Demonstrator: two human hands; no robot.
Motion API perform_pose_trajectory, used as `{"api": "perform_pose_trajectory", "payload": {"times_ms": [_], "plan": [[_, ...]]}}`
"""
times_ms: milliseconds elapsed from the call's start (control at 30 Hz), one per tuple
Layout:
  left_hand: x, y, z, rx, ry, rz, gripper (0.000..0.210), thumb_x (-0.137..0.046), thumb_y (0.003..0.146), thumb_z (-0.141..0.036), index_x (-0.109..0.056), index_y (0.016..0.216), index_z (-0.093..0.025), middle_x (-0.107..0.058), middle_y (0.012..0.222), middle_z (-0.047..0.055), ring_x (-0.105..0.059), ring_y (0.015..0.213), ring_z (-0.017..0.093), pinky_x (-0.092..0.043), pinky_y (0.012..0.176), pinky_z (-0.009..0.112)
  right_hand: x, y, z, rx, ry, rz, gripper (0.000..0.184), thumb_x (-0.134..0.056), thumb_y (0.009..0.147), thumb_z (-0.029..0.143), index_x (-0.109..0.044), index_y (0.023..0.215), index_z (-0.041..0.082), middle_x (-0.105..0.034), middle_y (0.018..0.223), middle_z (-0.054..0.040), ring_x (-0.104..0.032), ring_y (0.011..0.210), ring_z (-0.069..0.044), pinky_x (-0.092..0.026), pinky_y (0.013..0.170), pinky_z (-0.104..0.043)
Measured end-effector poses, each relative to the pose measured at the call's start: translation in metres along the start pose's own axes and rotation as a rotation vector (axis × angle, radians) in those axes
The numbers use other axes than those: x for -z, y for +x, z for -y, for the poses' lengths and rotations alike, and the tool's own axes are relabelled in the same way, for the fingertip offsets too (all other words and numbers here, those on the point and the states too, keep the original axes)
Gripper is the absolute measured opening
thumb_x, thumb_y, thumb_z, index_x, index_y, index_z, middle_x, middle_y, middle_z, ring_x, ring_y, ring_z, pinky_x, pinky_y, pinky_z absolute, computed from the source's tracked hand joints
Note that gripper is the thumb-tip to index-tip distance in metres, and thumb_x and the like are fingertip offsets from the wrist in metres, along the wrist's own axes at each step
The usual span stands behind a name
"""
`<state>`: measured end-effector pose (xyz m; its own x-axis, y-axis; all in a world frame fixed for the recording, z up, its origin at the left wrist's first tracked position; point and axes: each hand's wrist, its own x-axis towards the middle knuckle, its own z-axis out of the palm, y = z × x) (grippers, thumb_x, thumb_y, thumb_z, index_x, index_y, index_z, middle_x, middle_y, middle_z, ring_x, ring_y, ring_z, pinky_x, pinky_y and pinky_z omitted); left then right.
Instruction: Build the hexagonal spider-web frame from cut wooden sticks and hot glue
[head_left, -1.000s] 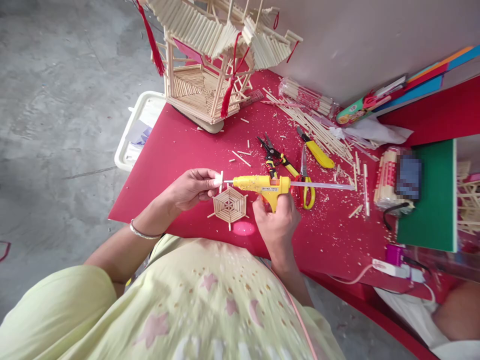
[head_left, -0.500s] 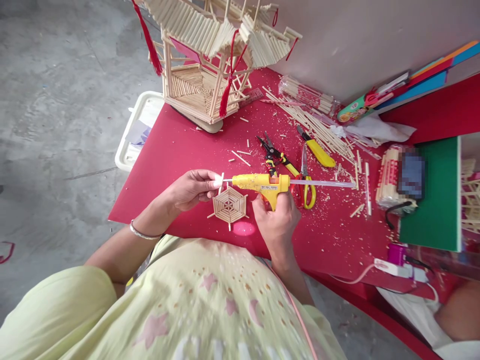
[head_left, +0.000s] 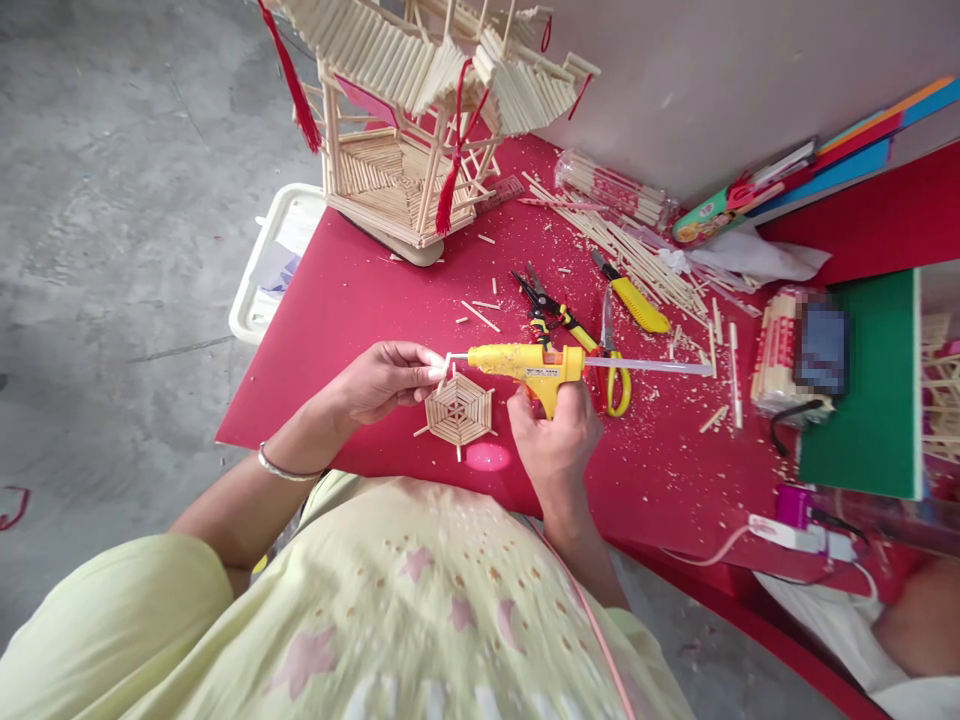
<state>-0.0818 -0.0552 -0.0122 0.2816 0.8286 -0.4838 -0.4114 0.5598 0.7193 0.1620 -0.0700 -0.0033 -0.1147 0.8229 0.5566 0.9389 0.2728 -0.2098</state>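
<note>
My right hand point(head_left: 556, 425) is wrapped round the grip of a yellow hot glue gun point(head_left: 517, 362), with a clear glue stick point(head_left: 652, 367) poking out of its back. The gun points left, and its metal nozzle is at the fingertips of my left hand point(head_left: 394, 380). Those fingers pinch a short wooden stick point(head_left: 448, 368), mostly hidden by them. Just below lies a hexagonal web of wooden sticks point(head_left: 459, 412) flat on the red table, short stick ends jutting from its corners.
A stick-built pavilion point(head_left: 409, 180) with red tassels stands at the back left. Pliers point(head_left: 551, 305), scissors point(head_left: 619, 380), a yellow utility knife point(head_left: 637, 303) and loose sticks point(head_left: 622, 245) lie beyond the gun. Another person's arm point(head_left: 919, 625) shows at lower right.
The glue gun has shifted slightly right, and its nozzle has drawn back a little from my left fingers. The stick in my left hand appears slightly lower.
</note>
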Motion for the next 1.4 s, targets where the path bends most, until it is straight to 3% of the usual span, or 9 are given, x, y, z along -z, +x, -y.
{"api": "perform_pose_trajectory", "payload": {"times_ms": [333,567,833,933,1000,1100,1233,1300,1400], "plan": [[0.0,-0.001,0.001,-0.032,0.055,-0.033,0.031,-0.099,0.057,-0.031,-0.08,0.074,-0.013,-0.063,0.059,0.002,-0.054,0.049,0.007,-0.042,0.045,0.016,0.001,0.002,-0.001,0.007,-0.008,0.001,0.017,-0.059,0.087,0.028,-0.062,0.101,0.018,-0.07,0.084,-0.0074,-0.069,0.075,-0.022,-0.054,0.064,-0.032],[0.004,-0.004,-0.003,-0.036,0.094,-0.055,0.03,-0.099,0.058,-0.031,-0.08,0.074,-0.014,-0.063,0.058,0.002,-0.054,0.048,0.007,-0.041,0.044,0.016,0.008,-0.006,-0.011,-0.057,0.016,0.094,0.018,-0.061,0.085,0.034,-0.063,0.097,0.02,-0.068,0.082,-0.0061,-0.066,0.074,-0.022,-0.052,0.066,-0.033],[0.021,0.009,-0.035,-0.023,0.671,0.024,0.018,-0.087,0.067,-0.026,-0.084,0.08,-0.014,-0.067,0.055,0.004,-0.054,0.047,0.009,-0.04,0.045,0.017,0.041,-0.056,-0.088,-0.273,-0.168,0.304,0.032,-0.066,0.083,0.05,-0.067,0.088,0.018,-0.066,0.084,-0.008,-0.062,0.075,-0.024,-0.047,0.065,-0.035],[0.018,0.014,-0.04,0.045,0.834,0.047,0.018,-0.081,0.068,-0.025,-0.084,0.083,-0.015,-0.069,0.056,0.003,-0.057,0.05,0.01,-0.042,0.048,0.018,0.058,-0.066,-0.091,-0.32,-0.349,0.383,0.055,-0.065,0.088,0.064,-0.071,0.108,0.013,-0.069,0.096,-0.0153,-0.065,0.084,-0.029,-0.046,0.067,-0.037],[0.015,0.017,-0.039,0.073,0.891,0.052,0.02,-0.078,0.068,-0.026,-0.084,0.084,-0.015,-0.069,0.057,0.002,-0.058,0.052,0.011,-0.043,0.049,0.019,0.063,-0.068,-0.079,-0.324,-0.377,0.294,0.056,-0.065,0.092,0.062,-0.071,0.117,0.013,-0.072,0.101,-0.0171,-0.067,0.088,-0.031,-0.048,0.071,-0.039],[0.011,0.02,-0.035,0.108,0.955,0.054,0.021,-0.075,0.068,-0.027,-0.084,0.082,-0.015,-0.07,0.058,0.003,-0.06,0.054,0.013,-0.044,0.051,0.021,0.052,-0.064,-0.047,-0.143,-0.109,0.119,0.029,-0.065,0.098,0.039,-0.074,0.117,0.018,-0.076,0.104,-0.013,-0.07,0.095,-0.027,-0.053,0.085,-0.039],[0.007,0.025,-0.031,0.111,1.047,0.039,0.021,-0.072,0.068,-0.028,-0.083,0.081,-0.016,-0.07,0.058,0.002,-0.061,0.055,0.013,-0.045,0.053,0.021,0.014,-0.06,-0.005,0.344,0.347,0.268,0.036,-0.065,0.097,0.025,-0.068,0.133,0.023,-0.075,0.128,-0.0078,-0.067,0.123,-0.024,-0.049,0.11,-0.041],[0.006,0.028,-0.031,0.097,1.086,0.043,0.021,-0.07,0.069,-0.027,-0.083,0.08,-0.016,-0.071,0.059,0.001,-0.062,0.056,0.013,-0.046,0.054,0.021,-0.004,-0.06,0.006,0.428,0.419,0.327,0.039,-0.062,0.098,0.023,-0.065,0.137,0.022,-0.072,0.136,-0.0074,-0.063,0.132,-0.024,-0.043,0.118,-0.044],[0.005,0.032,-0.03,0.103,1.11,0.047,0.021,-0.069,0.068,-0.026,-0.083,0.08,-0.016,-0.072,0.059,0.001,-0.063,0.057,0.013,-0.047,0.055,0.021,-0.02,-0.064,0.009,0.432,0.463,0.341,0.038,-0.06,0.099,0.022,-0.065,0.137,0.019,-0.071,0.137,-0.0086,-0.062,0.133,-0.025,-0.04,0.119,-0.046]]}}
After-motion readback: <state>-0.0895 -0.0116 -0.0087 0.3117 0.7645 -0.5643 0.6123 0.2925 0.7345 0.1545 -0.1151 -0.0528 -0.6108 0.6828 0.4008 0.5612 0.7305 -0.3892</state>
